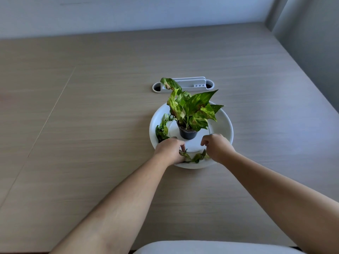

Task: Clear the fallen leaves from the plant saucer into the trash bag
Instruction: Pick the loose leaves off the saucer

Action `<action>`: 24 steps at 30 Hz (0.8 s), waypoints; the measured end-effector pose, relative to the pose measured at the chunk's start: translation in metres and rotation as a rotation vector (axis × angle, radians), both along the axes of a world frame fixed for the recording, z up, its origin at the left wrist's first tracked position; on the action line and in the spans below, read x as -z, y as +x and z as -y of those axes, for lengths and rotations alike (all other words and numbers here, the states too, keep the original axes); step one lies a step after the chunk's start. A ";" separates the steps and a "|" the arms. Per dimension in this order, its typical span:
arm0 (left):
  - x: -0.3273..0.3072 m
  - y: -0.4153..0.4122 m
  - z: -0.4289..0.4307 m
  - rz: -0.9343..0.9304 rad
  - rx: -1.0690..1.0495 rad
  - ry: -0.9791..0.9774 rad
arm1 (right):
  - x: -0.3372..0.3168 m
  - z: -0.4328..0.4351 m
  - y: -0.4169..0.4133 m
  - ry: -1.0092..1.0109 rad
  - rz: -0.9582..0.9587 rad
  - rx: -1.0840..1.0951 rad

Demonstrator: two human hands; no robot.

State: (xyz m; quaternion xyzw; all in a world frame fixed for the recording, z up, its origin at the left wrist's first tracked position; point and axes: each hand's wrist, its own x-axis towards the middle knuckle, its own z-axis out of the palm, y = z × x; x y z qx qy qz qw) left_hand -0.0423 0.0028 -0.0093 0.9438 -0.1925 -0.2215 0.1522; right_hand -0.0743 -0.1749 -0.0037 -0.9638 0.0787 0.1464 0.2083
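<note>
A white round saucer (pixel 222 123) lies on the wooden table. A small black pot (pixel 187 133) with a green-and-yellow plant (pixel 196 107) stands in its middle. Fallen leaves (pixel 194 157) lie along the saucer's near rim, and more fallen leaves (pixel 162 130) are heaped on its left side. My left hand (pixel 169 150) rests on the near-left rim, its fingers curled onto a leaf at the near rim. My right hand (pixel 216 147) hovers over the near-right rim with fingers bent down toward the leaves; whether it grips one is hidden. No trash bag is in view.
A white cable-port insert (pixel 183 85) with two oval holes sits in the table behind the saucer. A grey wall or curtain (pixel 308 33) runs along the right edge. A white rounded object (pixel 201 247) shows at the bottom edge near me.
</note>
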 end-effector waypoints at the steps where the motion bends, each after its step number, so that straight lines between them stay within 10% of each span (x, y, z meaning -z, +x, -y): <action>1: -0.001 0.000 0.001 0.002 0.027 0.031 | 0.000 0.000 0.000 -0.022 -0.014 0.018; 24: -0.002 0.000 0.005 -0.049 -0.133 -0.127 | -0.005 0.004 0.008 0.194 -0.035 0.120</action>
